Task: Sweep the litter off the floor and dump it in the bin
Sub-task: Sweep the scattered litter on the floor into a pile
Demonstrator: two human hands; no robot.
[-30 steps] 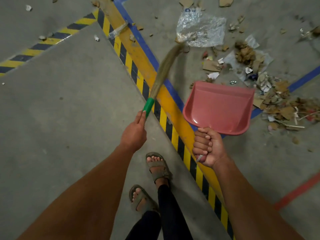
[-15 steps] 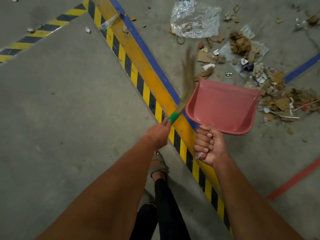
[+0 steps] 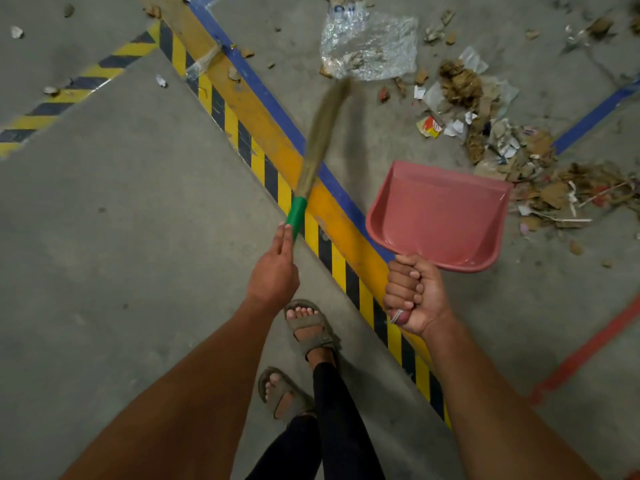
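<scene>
Firmly, left hand (image 3: 273, 271) around broom (image 3: 320, 140), right hand (image 3: 414, 296) fisted on dustpan (image 3: 436, 216).

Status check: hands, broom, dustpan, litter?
Left hand grips broom, bristles blurred. Right hand fisted on red dustpan, pan empty. Litter pile unswept on floor, clear plastic bag beside it.

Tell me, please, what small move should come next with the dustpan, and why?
Probably lower the dustpan to the floor, mouth toward the litter. The right hand holds it empty and apparently raised, while the left hand has the broom near the plastic sheet; nothing is collected yet.
</scene>
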